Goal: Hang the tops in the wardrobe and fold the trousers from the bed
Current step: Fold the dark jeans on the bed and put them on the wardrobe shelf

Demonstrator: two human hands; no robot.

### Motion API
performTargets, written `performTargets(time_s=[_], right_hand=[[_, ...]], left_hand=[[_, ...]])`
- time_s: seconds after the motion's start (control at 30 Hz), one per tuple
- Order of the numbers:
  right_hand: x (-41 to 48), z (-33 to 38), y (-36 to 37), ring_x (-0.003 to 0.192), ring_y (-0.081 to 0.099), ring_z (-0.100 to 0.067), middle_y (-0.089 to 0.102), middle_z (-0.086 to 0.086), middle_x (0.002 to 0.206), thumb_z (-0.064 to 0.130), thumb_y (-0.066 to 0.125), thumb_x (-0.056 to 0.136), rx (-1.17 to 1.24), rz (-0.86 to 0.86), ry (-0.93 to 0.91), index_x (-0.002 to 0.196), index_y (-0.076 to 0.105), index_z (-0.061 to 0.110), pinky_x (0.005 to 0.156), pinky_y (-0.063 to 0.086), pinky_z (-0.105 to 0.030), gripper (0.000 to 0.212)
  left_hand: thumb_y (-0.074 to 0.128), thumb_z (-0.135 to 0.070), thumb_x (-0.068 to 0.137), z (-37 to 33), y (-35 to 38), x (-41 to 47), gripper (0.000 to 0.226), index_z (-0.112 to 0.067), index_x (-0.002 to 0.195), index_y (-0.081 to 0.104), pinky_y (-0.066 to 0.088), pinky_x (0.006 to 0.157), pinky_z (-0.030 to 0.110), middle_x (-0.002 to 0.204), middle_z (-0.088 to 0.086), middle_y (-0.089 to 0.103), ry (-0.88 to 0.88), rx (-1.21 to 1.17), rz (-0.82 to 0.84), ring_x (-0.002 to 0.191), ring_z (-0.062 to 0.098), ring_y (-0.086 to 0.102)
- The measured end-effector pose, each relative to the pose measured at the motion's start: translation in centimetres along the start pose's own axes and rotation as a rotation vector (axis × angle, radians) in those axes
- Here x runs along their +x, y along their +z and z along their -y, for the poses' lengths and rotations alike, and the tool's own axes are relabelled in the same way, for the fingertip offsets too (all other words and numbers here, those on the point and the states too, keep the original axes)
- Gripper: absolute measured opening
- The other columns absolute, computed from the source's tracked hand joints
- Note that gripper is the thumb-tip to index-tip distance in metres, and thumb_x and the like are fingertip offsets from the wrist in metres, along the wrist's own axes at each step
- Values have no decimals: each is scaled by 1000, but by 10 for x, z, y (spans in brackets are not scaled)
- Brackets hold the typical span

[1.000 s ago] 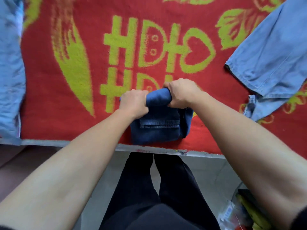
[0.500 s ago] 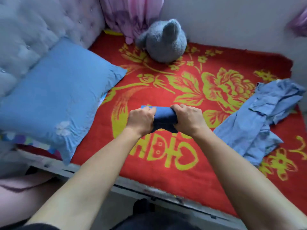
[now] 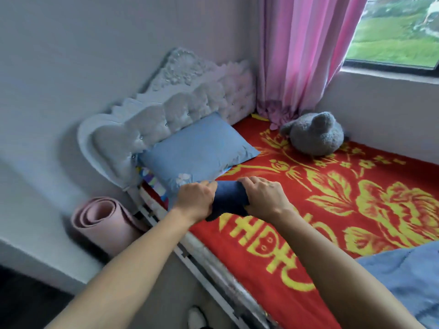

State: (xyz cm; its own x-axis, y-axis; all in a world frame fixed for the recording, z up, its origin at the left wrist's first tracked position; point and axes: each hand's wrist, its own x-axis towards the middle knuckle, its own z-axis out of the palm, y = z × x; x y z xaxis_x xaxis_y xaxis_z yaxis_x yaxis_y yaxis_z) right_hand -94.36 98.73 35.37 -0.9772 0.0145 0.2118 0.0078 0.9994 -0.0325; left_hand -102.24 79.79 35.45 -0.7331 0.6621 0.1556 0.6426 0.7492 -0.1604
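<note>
Both hands are gripping one folded pair of dark blue trousers [image 3: 229, 198]: the left hand [image 3: 194, 201] is closing around the left end and the right hand [image 3: 264, 198] around the right end, so the compact bundle is not unfolding while off the bed [image 3: 332, 210]. The person is holding it above the red blanket's near edge, just beside the blue pillow [image 3: 197, 150]. A light blue garment [image 3: 403, 276] is lying at the lower right, apparently awaiting handling. No wardrobe is showing in view.
</note>
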Motion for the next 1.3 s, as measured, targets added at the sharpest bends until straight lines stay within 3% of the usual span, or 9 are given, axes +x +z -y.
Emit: performTargets(time_s=[0.17,0.43,0.57,0.7,0.9,1.07,1.2,1.3], right_hand=[[17,102,-43,103,65,-23,64,3,115,38,65,75,42,-65,-216,127,49,27,73,53,-35,55],[47,296,-153,101,66,-25,67,0,112,37,71,74,85,-345,-451,127,54,24,65,53,-36,56],[41,416,-204,98,66,-25,67,1,109,36,69,76,127,-484,-555,123,56,25,64,53,-36,50],[25,544,-244,94,67,-25,69,-1,108,36,76,73,197,-611,-681,123,58,22,60,54,-36,55],[7,713,-282,99,67,-23,69,0,109,33,75,72,300,-717,-806,126,58,20,57,57,-36,59],[26,799,-319,103,67,-22,68,1,114,36,72,75,300,-804,-849,130,56,22,62,55,-34,59],[59,839,-368,100,66,-26,67,-1,110,32,70,76,264,-944,-869,126,57,22,61,49,-35,52],[97,857,-406,105,63,-29,64,-5,116,30,72,77,246,-1079,-875,130,53,20,67,53,-40,57]], left_hand=[[55,-29,80,70,-67,-94,42,-24,122,53,51,74,35,112,-1,64,-185,132,-11,99,25,65],[61,-29,79,198,-197,-236,52,-24,130,52,51,75,34,117,-2,64,-463,291,-215,101,24,63],[67,-28,78,266,-255,-333,51,-17,126,56,55,69,36,113,2,67,-535,418,-338,98,24,65],[78,-17,62,335,-302,-443,53,-9,113,67,56,56,38,100,8,72,-583,480,-414,86,30,69],[71,-11,65,433,-348,-573,48,-10,113,67,56,61,42,101,8,70,-722,614,-415,89,33,68],[72,-9,62,502,-383,-618,46,-11,108,68,54,55,40,96,8,70,-745,704,-490,85,34,68],[69,-6,64,556,-415,-622,50,-10,113,68,55,60,42,102,11,71,-705,774,-742,89,35,68],[61,-9,73,597,-446,-608,46,-10,119,65,55,65,44,108,13,69,-651,876,-894,96,36,66]])
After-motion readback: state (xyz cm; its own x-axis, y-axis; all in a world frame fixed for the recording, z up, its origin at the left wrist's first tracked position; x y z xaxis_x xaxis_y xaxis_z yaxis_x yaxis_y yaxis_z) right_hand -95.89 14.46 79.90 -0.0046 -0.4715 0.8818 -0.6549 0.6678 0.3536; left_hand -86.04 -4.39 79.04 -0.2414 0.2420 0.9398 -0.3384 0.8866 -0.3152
